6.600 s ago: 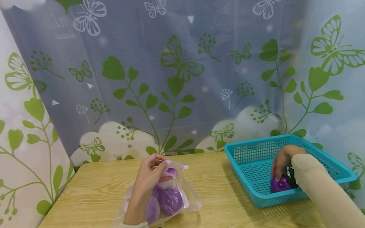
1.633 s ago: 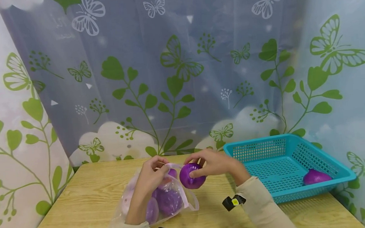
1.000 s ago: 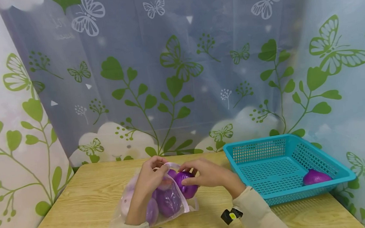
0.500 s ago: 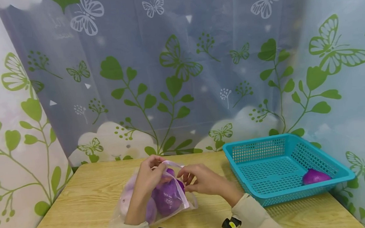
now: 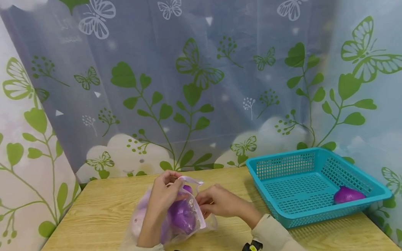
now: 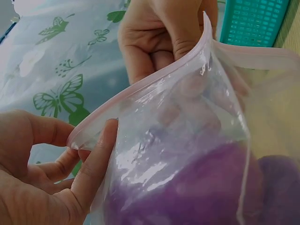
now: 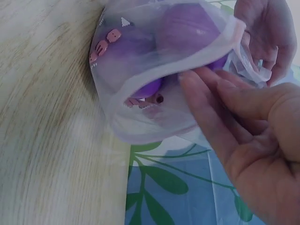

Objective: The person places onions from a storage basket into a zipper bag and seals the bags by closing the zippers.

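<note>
My left hand (image 5: 165, 198) pinches the pink-edged rim of a clear plastic bag (image 6: 150, 101) between thumb and fingers, keeping its mouth raised. Several purple onions (image 5: 183, 217) lie inside, partly blurred by the plastic. At the bag's mouth is my right hand (image 5: 221, 202). In the right wrist view, the extended fingers of this right hand (image 7: 258, 136) reach just past the rim, with nothing seen between them. Purple skins (image 7: 187, 33) show through the bag beside those fingertips. Another purple onion (image 5: 348, 195) sits in the turquoise basket.
The turquoise mesh basket (image 5: 331, 214) stands on the right side of the wooden table (image 5: 99, 208). A butterfly-and-leaf printed curtain (image 5: 199, 102) hangs behind the table. Small pink printed figures (image 7: 102, 47) mark the bag.
My right hand took an onion from the basket, carried it left to the bag and let it go inside. The other onion stayed in the basket. My left hand keeps its hold.
</note>
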### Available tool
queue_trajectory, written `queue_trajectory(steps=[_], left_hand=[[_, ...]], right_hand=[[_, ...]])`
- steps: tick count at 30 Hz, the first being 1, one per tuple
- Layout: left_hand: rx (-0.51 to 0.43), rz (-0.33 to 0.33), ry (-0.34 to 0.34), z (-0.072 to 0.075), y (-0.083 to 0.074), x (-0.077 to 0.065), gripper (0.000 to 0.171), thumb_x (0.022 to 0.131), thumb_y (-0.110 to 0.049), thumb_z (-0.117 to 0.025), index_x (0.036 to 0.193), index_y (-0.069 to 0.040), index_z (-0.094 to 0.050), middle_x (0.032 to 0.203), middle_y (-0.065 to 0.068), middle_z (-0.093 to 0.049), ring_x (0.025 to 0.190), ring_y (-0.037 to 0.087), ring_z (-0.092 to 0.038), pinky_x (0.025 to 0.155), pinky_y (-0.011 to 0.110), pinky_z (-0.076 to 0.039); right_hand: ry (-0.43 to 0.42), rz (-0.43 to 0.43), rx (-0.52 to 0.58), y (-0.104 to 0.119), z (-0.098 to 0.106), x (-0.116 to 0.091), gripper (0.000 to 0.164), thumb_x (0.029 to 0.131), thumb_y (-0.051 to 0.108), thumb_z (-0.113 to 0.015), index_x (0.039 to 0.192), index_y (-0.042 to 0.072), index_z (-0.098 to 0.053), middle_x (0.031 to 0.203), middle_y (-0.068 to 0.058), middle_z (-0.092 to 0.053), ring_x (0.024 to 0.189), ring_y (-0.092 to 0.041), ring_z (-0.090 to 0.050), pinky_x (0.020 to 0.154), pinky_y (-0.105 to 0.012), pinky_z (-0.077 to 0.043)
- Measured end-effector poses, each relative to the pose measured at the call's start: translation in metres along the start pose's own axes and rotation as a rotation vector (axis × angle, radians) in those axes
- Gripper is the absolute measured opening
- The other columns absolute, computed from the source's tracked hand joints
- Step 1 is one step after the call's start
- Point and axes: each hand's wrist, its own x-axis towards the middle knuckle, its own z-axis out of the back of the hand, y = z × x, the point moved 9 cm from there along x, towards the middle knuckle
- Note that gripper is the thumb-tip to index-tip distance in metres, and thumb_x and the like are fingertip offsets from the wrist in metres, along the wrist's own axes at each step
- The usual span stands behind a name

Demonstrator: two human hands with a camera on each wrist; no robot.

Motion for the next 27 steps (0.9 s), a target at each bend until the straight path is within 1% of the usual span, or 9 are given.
queue_trajectory(steps=[2, 4, 7, 10, 11, 15, 21, 24, 27], left_hand=[[-0.002, 0.003, 0.002, 0.0, 0.0, 0.0, 0.014, 0.099, -0.001, -0.059, 0.112, 0.005, -0.062, 0.098, 0.011, -0.061, 0.067, 0.016, -0.069, 0.061, 0.026, -0.067], [-0.001, 0.0, 0.004, 0.001, 0.0, 0.0, 0.014, 0.099, -0.001, -0.058, 0.111, 0.005, -0.061, 0.098, 0.011, -0.061, 0.067, 0.016, -0.069, 0.062, 0.026, -0.067], [0.001, -0.008, 0.009, 0.0, 0.0, 0.0, 0.014, 0.099, -0.001, -0.058, 0.111, 0.005, -0.061, 0.099, 0.011, -0.061, 0.069, 0.017, -0.069, 0.063, 0.026, -0.067], [0.004, -0.011, 0.009, 0.0, -0.001, -0.001, 0.014, 0.1, -0.002, -0.059, 0.112, 0.004, -0.061, 0.1, 0.011, -0.061, 0.07, 0.017, -0.069, 0.063, 0.025, -0.067], [0.003, -0.011, 0.009, 0.0, -0.001, -0.001, 0.014, 0.1, -0.002, -0.059, 0.112, 0.004, -0.061, 0.1, 0.011, -0.061, 0.07, 0.017, -0.068, 0.063, 0.026, -0.067], [-0.004, -0.014, 0.009, 0.001, -0.001, 0.0, 0.014, 0.1, -0.002, -0.059, 0.112, 0.004, -0.061, 0.1, 0.011, -0.061, 0.071, 0.017, -0.068, 0.063, 0.027, -0.068], [-0.009, -0.017, 0.008, 0.0, -0.001, -0.001, 0.015, 0.1, -0.003, -0.06, 0.113, 0.005, -0.061, 0.103, 0.013, -0.06, 0.074, 0.019, -0.065, 0.065, 0.028, -0.068], [-0.011, -0.018, 0.01, -0.001, -0.002, -0.001, 0.015, 0.1, -0.002, -0.059, 0.113, 0.005, -0.061, 0.102, 0.013, -0.06, 0.075, 0.019, -0.065, 0.066, 0.029, -0.069], [-0.013, -0.02, 0.012, 0.0, -0.002, -0.001, 0.015, 0.1, -0.002, -0.059, 0.113, 0.005, -0.061, 0.102, 0.013, -0.06, 0.076, 0.02, -0.066, 0.067, 0.03, -0.069]], right_hand=[[0.047, -0.006, 0.051, -0.003, -0.004, -0.001, 0.022, 0.1, -0.006, -0.059, 0.118, -0.005, -0.071, 0.107, -0.024, -0.077, 0.082, -0.005, -0.076, 0.076, -0.035, -0.07], [0.092, -0.01, 0.094, -0.005, -0.008, -0.001, 0.026, 0.101, -0.007, -0.056, 0.123, -0.005, -0.069, 0.113, -0.026, -0.075, 0.088, -0.007, -0.076, 0.08, -0.038, -0.069], [0.144, -0.012, 0.129, -0.007, -0.013, -0.001, 0.028, 0.102, -0.008, -0.052, 0.127, -0.007, -0.066, 0.118, -0.029, -0.072, 0.097, -0.017, -0.077, 0.083, -0.035, -0.069], [0.176, -0.022, 0.125, -0.009, -0.017, 0.0, 0.03, 0.103, -0.009, -0.05, 0.128, -0.007, -0.065, 0.121, -0.029, -0.071, 0.102, -0.023, -0.076, 0.085, -0.03, -0.068], [0.182, -0.025, 0.116, -0.009, -0.018, 0.0, 0.03, 0.103, -0.009, -0.049, 0.128, -0.007, -0.065, 0.121, -0.029, -0.071, 0.103, -0.024, -0.076, 0.085, -0.028, -0.068], [0.19, -0.041, 0.1, -0.011, -0.02, 0.002, 0.033, 0.102, -0.011, -0.047, 0.13, -0.006, -0.064, 0.122, -0.027, -0.071, 0.104, -0.019, -0.075, 0.084, -0.025, -0.067], [0.194, -0.047, 0.164, -0.015, -0.024, 0.004, 0.042, 0.1, -0.017, -0.039, 0.137, -0.008, -0.058, 0.125, -0.031, -0.068, 0.109, -0.021, -0.073, 0.087, -0.025, -0.066], [0.197, -0.041, 0.159, -0.015, -0.022, 0.003, 0.041, 0.101, -0.015, -0.04, 0.138, -0.006, -0.057, 0.125, -0.03, -0.069, 0.108, -0.018, -0.073, 0.087, -0.026, -0.066], [0.199, -0.034, 0.142, -0.012, -0.015, 0.001, 0.04, 0.103, -0.01, -0.046, 0.141, -0.003, -0.056, 0.13, -0.028, -0.068, 0.107, -0.018, -0.074, 0.087, -0.028, -0.067]])
